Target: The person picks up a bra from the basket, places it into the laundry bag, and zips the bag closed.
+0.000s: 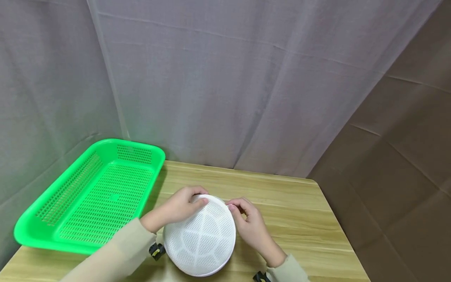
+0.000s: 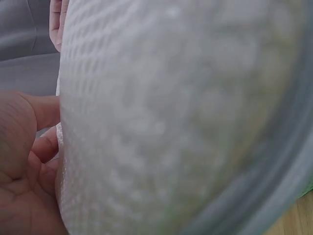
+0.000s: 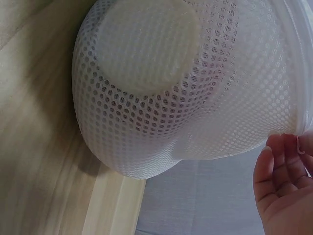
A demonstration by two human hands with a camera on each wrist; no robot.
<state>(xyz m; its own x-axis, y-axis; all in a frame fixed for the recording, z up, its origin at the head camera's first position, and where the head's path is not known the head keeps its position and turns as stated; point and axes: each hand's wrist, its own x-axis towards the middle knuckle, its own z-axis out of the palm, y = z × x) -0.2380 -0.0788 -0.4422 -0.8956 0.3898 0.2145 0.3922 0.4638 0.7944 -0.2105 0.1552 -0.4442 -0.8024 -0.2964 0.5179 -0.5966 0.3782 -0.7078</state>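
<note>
A round white mesh laundry bag (image 1: 200, 239) is tilted up over the wooden table, its flat ribbed face towards the head camera. My left hand (image 1: 181, 209) grips its upper left rim, with the thumb lying over the face. On the upper right, my right hand (image 1: 251, 225) pinches the edge between thumb and fingers. In the right wrist view, a small white loop, like a zipper pull, shows at those fingertips (image 3: 266, 152). That view also shows the bag's rounded honeycomb mesh side (image 3: 142, 117) with a paler round patch. Close and blurred, the mesh fills most of the left wrist view.
A green plastic basket (image 1: 155, 172) with slotted sides and floor stands on the left of the wooden table (image 1: 299, 219). Grey cloth (image 1: 211, 98) hangs behind the table, and brown cloth (image 1: 398, 164) hangs along the right.
</note>
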